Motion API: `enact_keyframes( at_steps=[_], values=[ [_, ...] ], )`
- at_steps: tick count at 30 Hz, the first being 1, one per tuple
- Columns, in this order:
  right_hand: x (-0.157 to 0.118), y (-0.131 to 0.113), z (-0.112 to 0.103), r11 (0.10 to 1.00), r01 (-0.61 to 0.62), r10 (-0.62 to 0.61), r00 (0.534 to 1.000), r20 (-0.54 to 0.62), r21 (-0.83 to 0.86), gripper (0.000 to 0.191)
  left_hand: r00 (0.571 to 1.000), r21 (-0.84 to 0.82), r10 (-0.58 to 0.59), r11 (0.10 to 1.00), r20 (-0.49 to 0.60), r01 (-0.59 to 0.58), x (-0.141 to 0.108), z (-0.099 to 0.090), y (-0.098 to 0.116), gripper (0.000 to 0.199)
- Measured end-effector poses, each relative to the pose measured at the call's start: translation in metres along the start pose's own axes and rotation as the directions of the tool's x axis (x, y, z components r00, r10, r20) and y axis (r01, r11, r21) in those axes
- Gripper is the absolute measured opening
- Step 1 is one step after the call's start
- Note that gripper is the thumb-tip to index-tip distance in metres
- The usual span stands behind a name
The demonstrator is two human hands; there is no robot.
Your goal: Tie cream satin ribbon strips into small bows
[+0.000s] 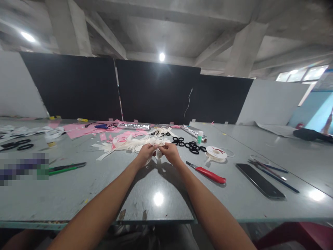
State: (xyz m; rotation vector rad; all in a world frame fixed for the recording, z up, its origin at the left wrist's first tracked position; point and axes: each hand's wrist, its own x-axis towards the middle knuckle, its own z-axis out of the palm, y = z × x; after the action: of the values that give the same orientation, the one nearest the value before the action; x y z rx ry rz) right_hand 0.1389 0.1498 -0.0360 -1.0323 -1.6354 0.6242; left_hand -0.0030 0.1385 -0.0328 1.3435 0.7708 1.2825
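Note:
Both hands meet at the middle of the grey table, just above its surface. My left hand (145, 154) pinches a cream ribbon piece (159, 152) from the left side. On its right side, my right hand (170, 152) pinches the same piece, fingertips almost touching those of the left. Part of the ribbon hangs below the fingers; its exact shape is too small to tell. Behind the hands lies a heap of cream strips (122, 144). Several black-handled scissors (192, 147) and a white ribbon spool (216, 152) lie to the right.
A red cutter (210, 174), a black phone (260, 180) and tweezers (275, 173) lie on the right. A glue stick (199, 137) stands behind the scissors. Pink sheets (80, 128) lie at the back left, a green cutter (67, 168) at the left. Dark panels (156, 92) rise behind the table.

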Motion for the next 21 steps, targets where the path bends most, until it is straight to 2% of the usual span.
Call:
enact_keyframes(
  at_steps=[4,9,16,18,19,21],
  values=[
    [-0.0014,-0.0046,0.0,1.0,0.004,-0.005,1.0,-0.012,-0.03,0.023,1.0,-0.004,-0.014,1.0,-0.002,0.014,-0.001,0.0008,0.0015,0.036],
    [-0.0005,-0.0042,0.0007,1.0,0.001,-0.001,1.0,0.005,0.011,0.023,0.999,0.092,-0.017,0.996,-0.036,0.02,0.0002,-0.003,0.0003,0.039],
    [-0.0007,-0.0035,0.0025,0.998,-0.032,0.032,0.999,0.003,0.046,0.024,0.998,0.077,-0.048,0.996,-0.038,0.05,-0.0003,0.0016,0.0024,0.037],
    [-0.0016,-0.0052,0.0029,0.998,-0.048,0.049,0.999,-0.019,0.049,0.023,0.989,0.151,0.05,0.988,-0.139,-0.029,0.0005,0.0,0.0031,0.033],
    [-0.0021,-0.0063,0.0029,0.997,-0.056,0.058,0.998,-0.033,0.047,0.023,0.964,0.236,0.151,0.967,-0.221,-0.098,0.0007,-0.0019,0.0041,0.032],
    [-0.0029,-0.0084,0.0026,0.997,-0.071,0.073,0.995,-0.066,0.037,0.022,0.859,0.486,0.408,0.844,-0.309,-0.226,-0.0002,-0.0069,0.0081,0.03]
  ],
)
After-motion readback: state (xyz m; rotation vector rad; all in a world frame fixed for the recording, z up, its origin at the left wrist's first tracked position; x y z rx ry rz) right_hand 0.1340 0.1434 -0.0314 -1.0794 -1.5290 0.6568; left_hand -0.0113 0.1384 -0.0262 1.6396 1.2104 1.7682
